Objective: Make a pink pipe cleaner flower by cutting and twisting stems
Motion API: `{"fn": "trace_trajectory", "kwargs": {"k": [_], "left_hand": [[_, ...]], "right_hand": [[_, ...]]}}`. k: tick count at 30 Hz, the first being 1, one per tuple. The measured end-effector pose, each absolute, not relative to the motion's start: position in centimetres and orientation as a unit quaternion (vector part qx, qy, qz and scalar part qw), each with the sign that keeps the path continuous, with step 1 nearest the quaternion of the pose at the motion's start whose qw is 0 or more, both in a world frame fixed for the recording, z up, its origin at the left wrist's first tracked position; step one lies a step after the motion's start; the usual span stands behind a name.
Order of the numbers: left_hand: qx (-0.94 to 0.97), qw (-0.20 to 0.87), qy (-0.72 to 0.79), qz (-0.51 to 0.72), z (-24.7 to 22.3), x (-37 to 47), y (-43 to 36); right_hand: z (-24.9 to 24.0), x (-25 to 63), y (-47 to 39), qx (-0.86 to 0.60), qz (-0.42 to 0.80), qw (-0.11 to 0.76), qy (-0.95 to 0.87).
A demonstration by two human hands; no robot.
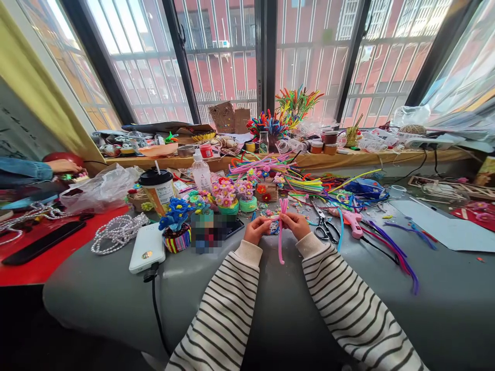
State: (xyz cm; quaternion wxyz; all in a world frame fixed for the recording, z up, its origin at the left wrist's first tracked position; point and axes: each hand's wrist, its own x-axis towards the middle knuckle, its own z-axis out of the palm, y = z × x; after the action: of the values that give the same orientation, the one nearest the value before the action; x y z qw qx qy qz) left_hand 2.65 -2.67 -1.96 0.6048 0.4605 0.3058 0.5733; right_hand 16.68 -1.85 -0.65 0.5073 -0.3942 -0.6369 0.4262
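A bundle of pink pipe cleaners [281, 247] stands upright between my two hands above the grey table, with ends hanging below. My right hand [296, 225] is closed, pinching the bundle near its upper part. From the other side, my left hand [256, 229] is also closed, its fingertips on a pink piece that runs sideways at the same spot. The exact grip there is partly hidden by the fingers. Black-handled scissors [327, 229] lie just right of my right hand, beside a pink glue gun [353, 222]. A dark phone [234, 228] lies left of my left hand.
Pipe-cleaner flower pots [177, 239], a lidded cup [157, 190], a white power bank [147, 250] and pearl strings [118, 234] stand at left. Loose purple pipe cleaners [406, 260] and white sheets [441, 226] lie at right. Another person's hand [65, 166] shows far left.
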Motion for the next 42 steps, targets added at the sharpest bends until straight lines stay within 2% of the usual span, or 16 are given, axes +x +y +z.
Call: {"fn": "trace_trajectory", "kwargs": {"k": [3, 6, 10, 28, 35, 38, 42], "left_hand": [[0.408, 0.646, 0.261, 0.59, -1.7, 2.3, -2.9], [0.396, 0.646, 0.285, 0.587, -1.7, 2.4, -2.9], [0.435, 0.615, 0.323, 0.573, -2.2, 2.6, -2.6], [0.409, 0.611, 0.334, 0.59, -2.3, 2.5, -2.5], [0.402, 0.598, 0.319, 0.616, -3.0, 2.4, -1.8], [0.381, 0.609, 0.323, 0.615, -3.0, 2.4, -1.8], [0.354, 0.629, 0.318, 0.615, -2.8, 2.2, -1.9]], "right_hand": [[-0.8, 16.7, -2.0, -0.355, 0.472, 0.415, -0.692], [-0.8, 16.5, -2.4, -0.313, 0.495, 0.323, -0.743], [-0.8, 16.2, -2.7, -0.3, 0.481, 0.296, -0.768], [-1.8, 15.7, -2.1, -0.367, 0.408, 0.338, -0.765], [-2.3, 15.4, -1.5, -0.454, 0.224, 0.441, -0.741], [-2.2, 15.1, -1.6, -0.492, 0.149, 0.455, -0.727], [-2.0, 15.4, -1.7, -0.495, 0.137, 0.45, -0.73]]}}
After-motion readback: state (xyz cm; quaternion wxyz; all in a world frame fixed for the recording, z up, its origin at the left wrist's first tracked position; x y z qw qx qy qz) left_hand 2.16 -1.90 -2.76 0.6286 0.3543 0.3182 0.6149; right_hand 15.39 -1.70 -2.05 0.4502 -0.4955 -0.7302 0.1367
